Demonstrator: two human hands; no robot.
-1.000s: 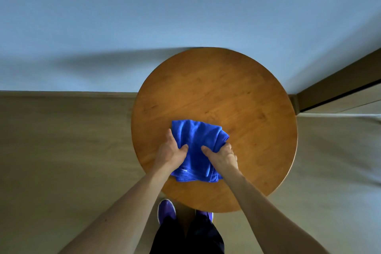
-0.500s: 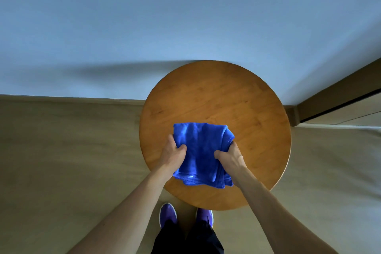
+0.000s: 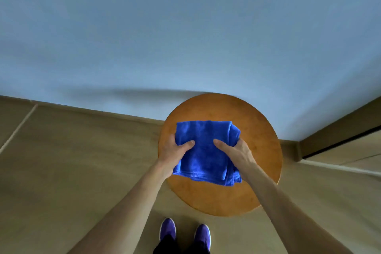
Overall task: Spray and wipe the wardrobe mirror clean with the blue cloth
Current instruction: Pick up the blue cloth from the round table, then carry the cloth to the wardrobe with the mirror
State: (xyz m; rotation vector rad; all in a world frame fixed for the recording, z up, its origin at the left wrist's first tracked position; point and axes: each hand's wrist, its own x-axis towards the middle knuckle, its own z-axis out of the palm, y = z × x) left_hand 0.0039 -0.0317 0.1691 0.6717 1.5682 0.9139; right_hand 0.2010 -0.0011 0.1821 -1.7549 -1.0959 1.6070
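Note:
A folded blue cloth (image 3: 206,154) is held over the round wooden table (image 3: 255,130). My left hand (image 3: 175,152) grips its left edge with the thumb on top. My right hand (image 3: 237,150) grips its right side, also thumb on top. The cloth's near edge hangs loose below both hands. No spray bottle or mirror shows in the head view.
A pale blue wall (image 3: 185,37) rises behind the table. Beige floor (image 3: 72,171) spreads to the left and front. A brown frame with a dark gap (image 3: 340,140) runs along the right. My purple shoes (image 3: 168,233) stand just before the table.
The cloth has come up off the table in both hands and spread wider. My view has swung left, so the table now sits further right and lower.

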